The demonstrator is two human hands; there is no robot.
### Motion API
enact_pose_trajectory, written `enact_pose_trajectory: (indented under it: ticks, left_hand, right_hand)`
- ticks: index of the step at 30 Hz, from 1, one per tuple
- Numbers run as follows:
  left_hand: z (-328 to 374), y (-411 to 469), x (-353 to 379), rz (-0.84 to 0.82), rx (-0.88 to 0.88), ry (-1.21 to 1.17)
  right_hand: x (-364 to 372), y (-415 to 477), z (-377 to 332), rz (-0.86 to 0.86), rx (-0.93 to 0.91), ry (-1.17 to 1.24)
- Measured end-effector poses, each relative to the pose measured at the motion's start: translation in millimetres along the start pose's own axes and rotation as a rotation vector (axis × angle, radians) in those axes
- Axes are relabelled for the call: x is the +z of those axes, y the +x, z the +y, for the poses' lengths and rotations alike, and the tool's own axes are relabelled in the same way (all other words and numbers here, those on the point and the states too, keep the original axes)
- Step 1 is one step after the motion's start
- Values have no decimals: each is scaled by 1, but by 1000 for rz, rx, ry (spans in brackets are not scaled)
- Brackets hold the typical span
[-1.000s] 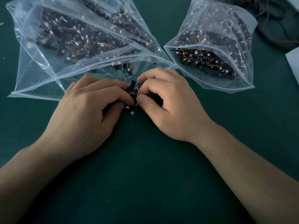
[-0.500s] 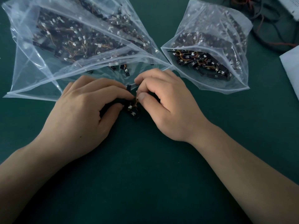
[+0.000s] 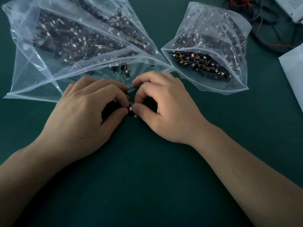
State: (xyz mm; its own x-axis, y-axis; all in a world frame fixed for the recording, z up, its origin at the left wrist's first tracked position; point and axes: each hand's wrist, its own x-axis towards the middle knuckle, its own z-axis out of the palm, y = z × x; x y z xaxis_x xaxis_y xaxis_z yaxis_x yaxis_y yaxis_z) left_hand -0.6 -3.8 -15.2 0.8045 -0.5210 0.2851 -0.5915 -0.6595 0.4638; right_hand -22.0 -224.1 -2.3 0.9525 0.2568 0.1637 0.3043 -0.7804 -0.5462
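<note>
Black piece in the fingers: a small black piece (image 3: 131,110) with a white connector on it and thin wires, pinched from both sides just above the tabletop (image 3: 147,185), in the gap between the two hands.
Left fingers: forefinger and thumb (image 3: 120,112) of the left hand (image 3: 82,117) are curled in and close on the piece's left end; the other fingers are bent beside them.
Right fingers: thumb (image 3: 140,109) and forefinger of the right hand (image 3: 170,110) form a ring and nip the piece's right end; the middle finger arches over it and touches the plastic edge behind.
Wrists: both forearms lie low over the dark green tabletop, angled in toward each other.
Large bag: clear plastic large bag (image 3: 32,82) just beyond the left hand, its mouth facing the hands, full of similar black parts with white plugs and orange wires; a few sit near the opening.
Small bag: clear small bag (image 3: 218,88) just beyond the right hand, mouth open, holding the same kind of parts.
Far right: dark cables (image 3: 270,40), a white box (image 3: 291,12) in the corner, and a white sheet (image 3: 295,69) at the edge, all well apart from the hands.
</note>
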Motion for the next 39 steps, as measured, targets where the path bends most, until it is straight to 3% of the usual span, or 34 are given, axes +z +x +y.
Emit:
enact_pose_trajectory:
  ticks: [29,39]
  left_hand:
    - [9,2,-5,19,-46,-39]
    - [6,3,-3,69,-34,-60]
  right_hand:
    - [1,-2,2,65,4,81]
    - [-2,-2,4,-8,-20,37]
